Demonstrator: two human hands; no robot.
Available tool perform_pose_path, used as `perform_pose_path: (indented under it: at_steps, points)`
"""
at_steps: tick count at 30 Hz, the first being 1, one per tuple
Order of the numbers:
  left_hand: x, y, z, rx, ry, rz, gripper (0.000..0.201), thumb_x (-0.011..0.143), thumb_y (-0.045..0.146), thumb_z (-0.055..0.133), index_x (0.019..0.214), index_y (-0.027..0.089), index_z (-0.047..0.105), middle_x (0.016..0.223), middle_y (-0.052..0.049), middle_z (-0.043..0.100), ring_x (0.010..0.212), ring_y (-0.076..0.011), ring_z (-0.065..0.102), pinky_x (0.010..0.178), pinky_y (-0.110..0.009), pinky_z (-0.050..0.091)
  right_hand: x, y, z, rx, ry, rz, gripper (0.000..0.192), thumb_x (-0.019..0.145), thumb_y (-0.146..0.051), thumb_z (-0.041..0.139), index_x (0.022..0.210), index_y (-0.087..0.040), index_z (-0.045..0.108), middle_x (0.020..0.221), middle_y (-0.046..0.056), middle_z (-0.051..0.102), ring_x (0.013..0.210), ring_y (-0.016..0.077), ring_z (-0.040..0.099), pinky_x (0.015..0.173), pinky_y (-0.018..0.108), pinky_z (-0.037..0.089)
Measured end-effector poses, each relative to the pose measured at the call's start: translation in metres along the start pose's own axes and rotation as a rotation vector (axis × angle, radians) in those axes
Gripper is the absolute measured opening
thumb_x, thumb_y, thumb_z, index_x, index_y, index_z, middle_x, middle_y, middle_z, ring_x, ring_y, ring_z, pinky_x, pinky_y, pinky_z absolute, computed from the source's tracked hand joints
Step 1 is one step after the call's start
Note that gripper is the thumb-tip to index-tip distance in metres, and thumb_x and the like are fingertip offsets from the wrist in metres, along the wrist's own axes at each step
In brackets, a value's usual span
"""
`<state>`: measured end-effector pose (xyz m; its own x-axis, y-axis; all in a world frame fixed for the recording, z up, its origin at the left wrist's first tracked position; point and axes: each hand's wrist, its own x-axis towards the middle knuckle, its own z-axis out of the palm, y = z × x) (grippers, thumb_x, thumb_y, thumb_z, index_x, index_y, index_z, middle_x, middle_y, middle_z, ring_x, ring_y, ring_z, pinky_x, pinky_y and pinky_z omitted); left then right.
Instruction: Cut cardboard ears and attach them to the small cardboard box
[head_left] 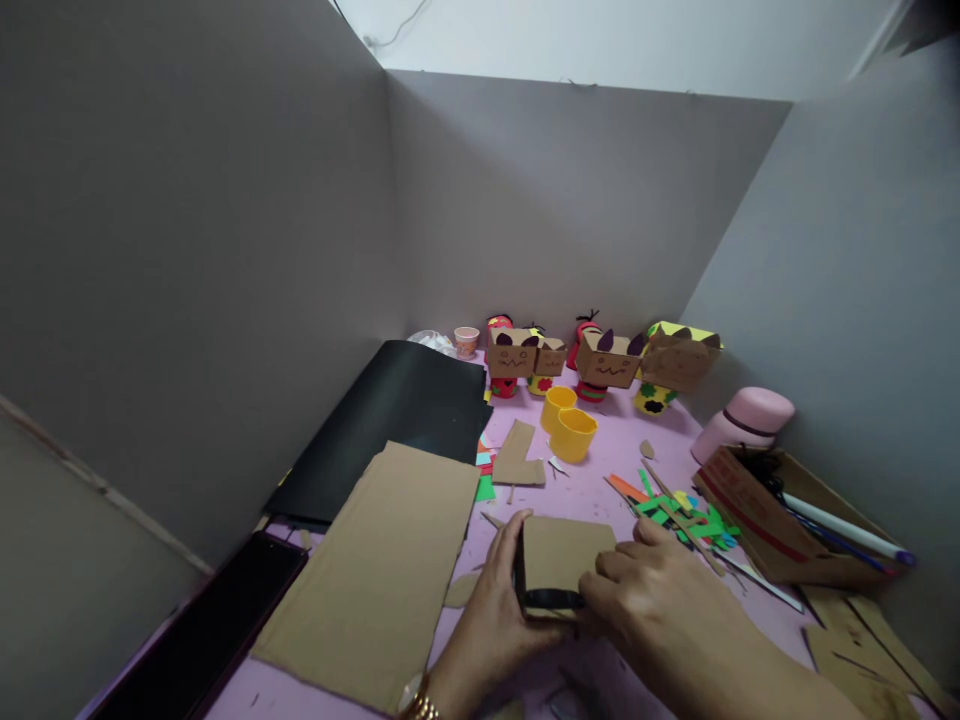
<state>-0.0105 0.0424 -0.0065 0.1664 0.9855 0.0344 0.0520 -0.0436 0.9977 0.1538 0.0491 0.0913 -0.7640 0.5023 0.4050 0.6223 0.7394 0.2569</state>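
1. The cardboard piece (566, 553) lies flat on the pink table (600, 450), right of the large cardboard sheet (382, 570).
2. Left hand (491, 610), fingers closed, pins its left edge.
3. Right hand (660, 600) curls on a black strip (553, 599) at the near edge; grip partly hidden.
4. Advice: press firmly and align the edges.

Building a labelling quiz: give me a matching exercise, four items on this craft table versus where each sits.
Items:
1. yellow cups
2. pink container
3. black sheet
4. small cardboard piece

Places:
A. far left, by the grey wall
B. between both hands
C. centre, in front of the box figures
D. right, behind the open carton

Pairs: 1-C, 2-D, 3-A, 4-B
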Motion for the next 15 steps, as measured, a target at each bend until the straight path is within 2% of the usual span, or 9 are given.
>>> perform_pose_path:
  at_steps: [7, 15]
  points:
    - [0.0008, -0.0004, 0.0001, 0.011, -0.006, 0.018, 0.102, 0.052, 0.009, 0.081, 0.139, 0.021, 0.029, 0.139, -0.015, 0.046, 0.125, -0.0329, 0.046, 0.108, -0.049, 0.033, -0.0032, 0.0008, -0.0005, 0.024, 0.036, -0.007, 0.023, 0.060, -0.003, 0.068, 0.053, -0.021, 0.057, 0.046, -0.004, 0.062, 0.042, 0.0126, 0.050, 0.059, 0.032, 0.020]
    - [0.0005, 0.0012, -0.0013, 0.060, 0.012, 0.017, 0.105, 0.050, 0.016, 0.085, 0.140, 0.016, 0.030, 0.139, -0.018, 0.045, 0.127, -0.0354, 0.043, 0.108, -0.048, 0.033, -0.0077, 0.0034, -0.0007, 0.022, 0.065, 0.004, 0.023, 0.063, -0.005, 0.069, 0.052, -0.021, 0.057, 0.045, -0.004, 0.060, 0.041, 0.0121, 0.047, 0.059, 0.031, 0.021]
